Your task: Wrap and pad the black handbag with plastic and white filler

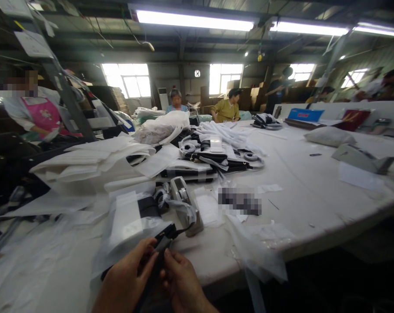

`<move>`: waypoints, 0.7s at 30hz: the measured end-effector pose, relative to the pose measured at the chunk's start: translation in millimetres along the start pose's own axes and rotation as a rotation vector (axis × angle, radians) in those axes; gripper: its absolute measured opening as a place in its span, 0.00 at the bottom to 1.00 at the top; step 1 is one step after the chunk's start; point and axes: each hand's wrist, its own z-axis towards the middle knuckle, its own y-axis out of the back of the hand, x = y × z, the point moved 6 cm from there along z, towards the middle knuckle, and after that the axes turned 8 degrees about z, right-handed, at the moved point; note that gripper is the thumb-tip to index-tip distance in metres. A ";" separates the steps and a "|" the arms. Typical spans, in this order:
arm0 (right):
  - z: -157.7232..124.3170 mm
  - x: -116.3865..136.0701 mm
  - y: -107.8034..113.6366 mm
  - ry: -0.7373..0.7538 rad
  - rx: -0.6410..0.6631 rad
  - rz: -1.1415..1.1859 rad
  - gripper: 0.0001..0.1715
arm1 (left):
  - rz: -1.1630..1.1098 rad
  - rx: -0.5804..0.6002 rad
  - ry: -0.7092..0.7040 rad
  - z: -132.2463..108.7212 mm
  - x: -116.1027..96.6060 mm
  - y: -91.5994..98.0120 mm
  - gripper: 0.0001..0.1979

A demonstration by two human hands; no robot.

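My left hand [127,278] and my right hand [180,282] meet at the bottom edge of the view, both pinching a black strap-like piece [162,243] between them. The black piece runs up toward a clear plastic bag [128,226] holding white and black material, lying on the table just beyond my fingers. A grey tape dispenser [185,204] stands right behind the bag. Fingers of both hands are closed on the black piece.
The large white table [314,191] carries stacks of white sheets [92,163], heaps of black-and-white packed items [213,152], a loose plastic bag [258,252] at its front edge and a grey tool [363,158] at right. Several people work at the far side and at left.
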 end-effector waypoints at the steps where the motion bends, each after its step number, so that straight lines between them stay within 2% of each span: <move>1: 0.3 1.0 -0.5 -0.011 -0.005 0.006 0.34 | -0.003 -0.009 0.002 1.5 -0.6 1.4 0.14; 7: 5.4 -0.9 0.8 -0.037 -0.030 -0.024 0.34 | 0.093 -0.073 0.064 -11.0 9.1 3.5 0.18; 13: 4.3 -4.6 3.2 -0.025 -0.086 -0.023 0.35 | 0.148 0.028 0.157 -17.8 13.1 -8.3 0.21; 21: 4.2 -2.5 -4.8 -0.194 -0.014 -0.027 0.31 | 0.141 0.202 0.354 -11.1 19.0 2.5 0.19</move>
